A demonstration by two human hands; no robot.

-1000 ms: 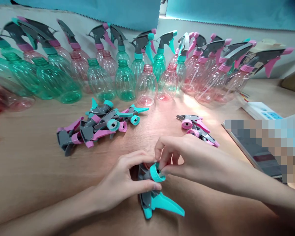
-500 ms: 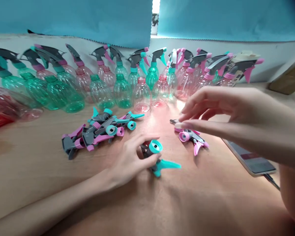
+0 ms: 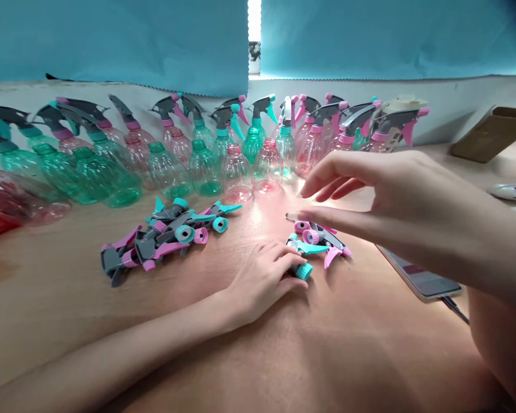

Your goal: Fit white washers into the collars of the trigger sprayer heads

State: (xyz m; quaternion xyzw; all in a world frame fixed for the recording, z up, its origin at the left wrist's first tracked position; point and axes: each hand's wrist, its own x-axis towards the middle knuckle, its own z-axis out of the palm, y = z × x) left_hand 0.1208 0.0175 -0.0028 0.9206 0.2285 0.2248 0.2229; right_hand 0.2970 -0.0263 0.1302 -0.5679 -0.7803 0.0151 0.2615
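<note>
My left hand (image 3: 262, 279) is closed around a grey and teal spray trigger head (image 3: 303, 271), which lies low over the table with its teal collar towards me. The fingers hide part of its grey body. Just beyond it, pink and grey spray heads (image 3: 322, 236) lie in a small group. Above that group hovers my right hand (image 3: 378, 189), thumb and fingers apart with nothing visible between them. On the left lies a pile of teal, pink and grey spray heads (image 3: 167, 229).
Open-necked green bottles (image 3: 205, 169) and clear pink bottles (image 3: 237, 172) stand along the back, among several with spray heads fitted (image 3: 258, 123). A phone (image 3: 423, 275) with a cable lies at right. Behind it are a brown box (image 3: 490, 135) and a white mouse (image 3: 509, 191).
My left hand has moved right with the spray head and turned it, so its collar now faces me beside the pink group. My right hand stays raised and open. The view has shifted slightly.
</note>
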